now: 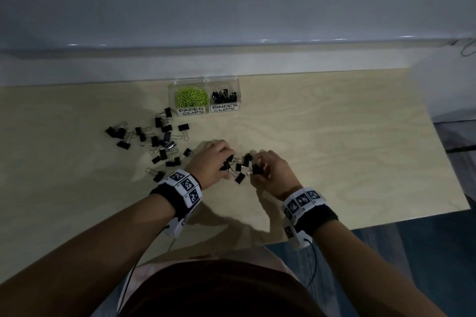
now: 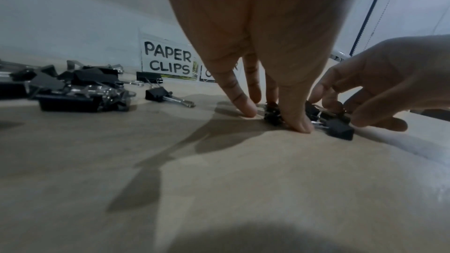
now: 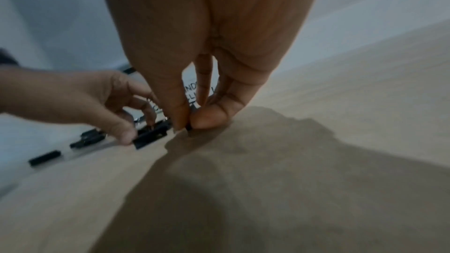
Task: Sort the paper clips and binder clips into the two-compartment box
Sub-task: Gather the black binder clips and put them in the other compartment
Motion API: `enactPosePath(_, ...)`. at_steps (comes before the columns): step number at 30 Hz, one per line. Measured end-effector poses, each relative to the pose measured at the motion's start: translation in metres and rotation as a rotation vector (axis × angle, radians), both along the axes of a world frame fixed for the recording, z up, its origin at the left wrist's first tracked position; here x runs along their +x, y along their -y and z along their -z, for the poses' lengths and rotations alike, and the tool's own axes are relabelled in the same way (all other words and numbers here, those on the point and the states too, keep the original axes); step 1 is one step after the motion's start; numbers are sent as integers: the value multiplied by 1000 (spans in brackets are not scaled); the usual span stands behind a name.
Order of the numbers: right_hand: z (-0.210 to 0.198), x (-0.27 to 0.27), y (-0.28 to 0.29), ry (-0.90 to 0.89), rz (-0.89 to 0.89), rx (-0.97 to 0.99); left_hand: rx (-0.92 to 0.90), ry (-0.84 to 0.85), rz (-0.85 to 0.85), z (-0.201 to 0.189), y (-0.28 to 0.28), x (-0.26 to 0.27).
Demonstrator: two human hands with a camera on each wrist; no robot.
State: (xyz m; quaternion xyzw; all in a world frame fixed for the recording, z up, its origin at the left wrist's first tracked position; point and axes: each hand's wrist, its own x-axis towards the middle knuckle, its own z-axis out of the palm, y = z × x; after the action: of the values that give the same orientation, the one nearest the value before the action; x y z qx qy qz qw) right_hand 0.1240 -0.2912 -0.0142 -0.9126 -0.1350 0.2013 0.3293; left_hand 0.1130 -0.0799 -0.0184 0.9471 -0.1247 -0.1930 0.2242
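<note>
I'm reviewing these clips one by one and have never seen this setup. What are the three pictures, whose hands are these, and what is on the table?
No robot here: a person works with bare hands, wearing marker-covered wristbands. One picture comes from a head camera looking down; the other two come from cameras on each wrist, looking along the fingers.

On the wooden table stands a clear two-compartment box: green paper clips in the compartment labelled PAPER CLIPS, black clips in the one labelled BINDER CLIPS. Loose binder clips lie scattered in front of the box, toward the left.

The left hand and right hand meet over a small cluster of binder clips. The right hand pinches one between thumb and finger; the left hand's fingertips close on another.
</note>
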Motion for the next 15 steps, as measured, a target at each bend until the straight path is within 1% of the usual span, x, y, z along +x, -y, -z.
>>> enactPosePath(3,6,-1,-1,29,-65,-57,0,-5,9,-1,2,1)
enactPosePath(7,7,-4,-3,83,-61,-84,-1,25,0,0,3,2)
enactPosePath(11,5,-2,-18,140,-64,-79,11,50,-4,-4,7,4)
enactPosePath(15,-4,3,-31,127,-68,-93,28,56,3,-8,10,5)
